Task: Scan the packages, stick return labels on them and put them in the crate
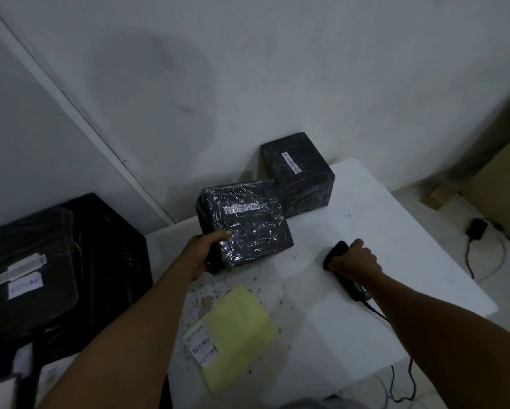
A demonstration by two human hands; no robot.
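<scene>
My left hand [209, 251] grips the near-left corner of a black plastic-wrapped package [247, 222] with a white barcode strip on top, on the white table [365, 231]. A second black package [299, 175] with its own barcode stands behind it by the wall. My right hand [354, 258] holds the black barcode scanner [337, 252] down on the table, to the right of the nearer package. Handwritten RETURN labels [202, 345] lie beside a yellow sheet [239, 329] at the table's front. The black crate [106, 261] at left holds a wrapped package [29, 273] bearing a RETURN label.
The scanner cable [377, 312] trails off the table's right front edge. A charger and wires [476, 231] lie on the floor at right, near a cardboard box [501, 190]. The wall rises just behind the table.
</scene>
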